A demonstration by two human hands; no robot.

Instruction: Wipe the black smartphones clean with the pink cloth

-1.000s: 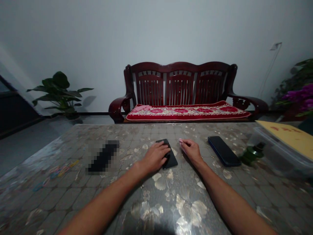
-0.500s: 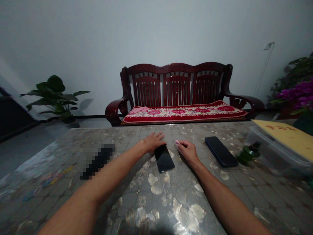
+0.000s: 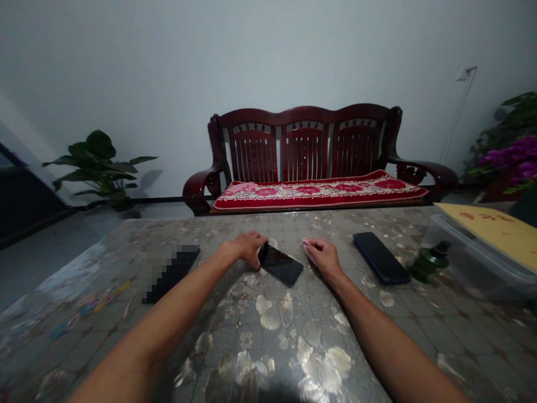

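Observation:
A black smartphone (image 3: 282,265) lies at a slant on the patterned tabletop, its glossy screen up. My left hand (image 3: 250,248) grips its far left end, thumb on the near side and fingers curled around the far side. Just right of the phone, my right hand (image 3: 324,257) is closed in a pinch on a small pink-and-white piece (image 3: 307,243) that looks like cloth or tissue; most of it is hidden by the fingers. The right hand stays apart from the phone.
Right of my hands lie a dark blue phone (image 3: 380,257), a green bottle (image 3: 430,262) and a clear plastic box (image 3: 474,268) under a yellow sheet (image 3: 490,226). On the left are a partly pixelated dark object (image 3: 174,274) and coloured bands (image 3: 98,301). A wooden bench (image 3: 302,145) stands beyond the table.
My left hand went from lying spread at the phone's far end to gripping it. The phone has turned, its far end swinging left. My right hand has hardly moved.

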